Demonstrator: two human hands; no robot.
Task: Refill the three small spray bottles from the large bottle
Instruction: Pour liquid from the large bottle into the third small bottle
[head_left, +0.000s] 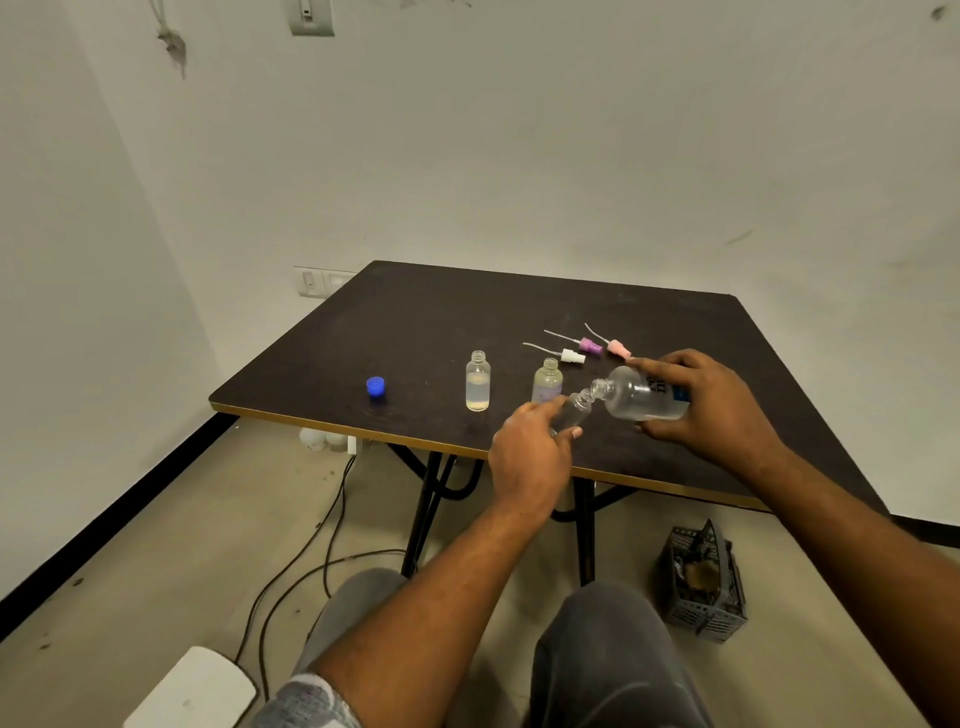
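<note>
Dark counter (467, 312) in white-walled corner, cables (332, 519) on floor (156, 545). Right grip (711, 405) curled round tilted large bottle (639, 400), mouth at small bottle (577, 410) pinched in left grip (530, 452) (above counter's near edge). Clear bottle (478, 382) and lilac-label bottle (547, 382) upright beside.

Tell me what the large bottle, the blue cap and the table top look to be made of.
Large bottle: clear, glossy plastic by the look, since the hand and table show through its wall.
Blue cap: opaque, smooth plastic, most likely.
Table top: dark matt board, perhaps laminate over wood, with a pale strip along its edge.
</note>
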